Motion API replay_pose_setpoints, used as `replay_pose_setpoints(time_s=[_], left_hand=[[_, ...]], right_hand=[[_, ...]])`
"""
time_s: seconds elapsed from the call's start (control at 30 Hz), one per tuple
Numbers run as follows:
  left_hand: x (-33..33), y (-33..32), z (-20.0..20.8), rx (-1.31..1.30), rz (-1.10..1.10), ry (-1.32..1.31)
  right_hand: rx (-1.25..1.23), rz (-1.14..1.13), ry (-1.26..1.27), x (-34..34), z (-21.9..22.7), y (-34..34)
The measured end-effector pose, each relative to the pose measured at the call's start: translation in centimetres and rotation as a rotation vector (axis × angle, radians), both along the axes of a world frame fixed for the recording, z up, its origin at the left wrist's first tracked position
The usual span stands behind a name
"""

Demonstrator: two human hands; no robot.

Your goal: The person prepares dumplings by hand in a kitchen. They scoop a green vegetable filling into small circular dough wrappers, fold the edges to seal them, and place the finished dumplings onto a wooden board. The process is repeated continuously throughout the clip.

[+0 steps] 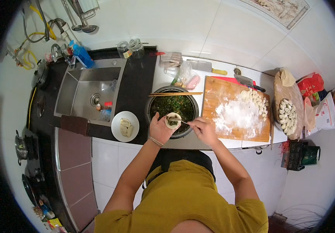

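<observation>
My left hand (159, 131) holds a round dumpling wrapper (169, 125) with a little dark green filling on it. In my right hand (205, 131) is a metal spoon (185, 122), its tip at the wrapper. Both hands are over the near edge of a large dark bowl (148, 112), which contains chopped green filling (171, 104). Wooden chopsticks (175, 93) lie across the bowl's far rim. To the left, a white bowl (115, 132) holds several pale dough pieces (126, 127).
Right of the filling, a wooden board (214, 97) carries flour (237, 116) and small dough pieces (252, 98). Farther right, a round tray (297, 93) bears several dumplings (287, 116). A cleaver (200, 66) and a slotted turner (249, 82) lie behind. A sink (68, 93) is at left.
</observation>
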State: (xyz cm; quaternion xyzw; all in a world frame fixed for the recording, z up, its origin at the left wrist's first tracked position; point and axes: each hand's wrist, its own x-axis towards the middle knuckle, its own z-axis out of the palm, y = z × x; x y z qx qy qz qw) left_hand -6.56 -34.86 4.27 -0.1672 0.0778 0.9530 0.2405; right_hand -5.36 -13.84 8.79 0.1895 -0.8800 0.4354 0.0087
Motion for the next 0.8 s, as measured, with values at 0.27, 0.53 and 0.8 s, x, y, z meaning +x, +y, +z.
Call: replay_pose_setpoints(time_s=[0.27, 0.53, 0.8], left_hand=[[-0.2, 0.5, 0.9, -0.024, -0.023, -0.054], [-0.7, 0.1, 1.0, -0.061, -0.019, -0.174], [-0.7, -0.6, 1.0, -0.087, 0.028, -0.146]], right_hand=[[0.072, 0.042, 0.263, 0.8, -3.2, 1.0], [0.131, 0.048, 0.287, 1.1, -3.3, 1.9], [-0.165, -0.097, -0.038, 1.2, -1.4, 1.7]])
